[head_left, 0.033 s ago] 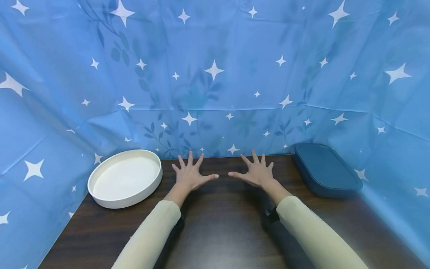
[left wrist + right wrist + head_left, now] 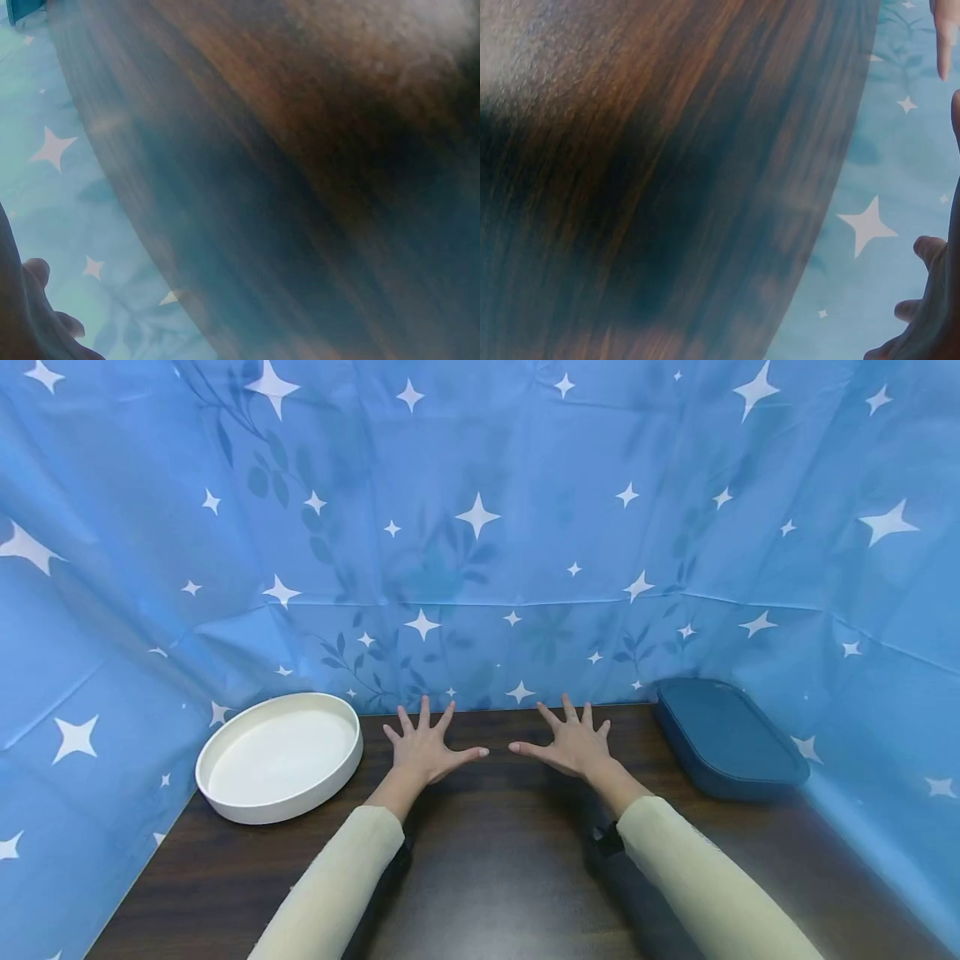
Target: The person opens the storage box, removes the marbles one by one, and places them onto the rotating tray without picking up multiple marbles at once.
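Note:
My left hand (image 2: pixel 422 755) is stretched forward over the dark wood table, fingers spread wide and thumb pointing inward. Mirroring it, my right hand (image 2: pixel 576 750) has its fingers fanned out too, and a gap separates the two thumb tips. Neither hand holds anything. To the left of the left hand stands a round white tray (image 2: pixel 281 756) with a low rim. Beyond the right hand, on the right, sits a dark blue lidded box (image 2: pixel 731 735) with rounded corners. Parts of the hands (image 2: pixel 30 322) (image 2: pixel 930 315) show at the edges of both wrist views.
Brown wood table (image 2: pixel 487 877) stretches beneath both forearms. A blue curtain (image 2: pixel 480 568) with white stars and leaf prints hangs along the table's back edge and both sides. A black band (image 2: pixel 609 841) shows under the right sleeve.

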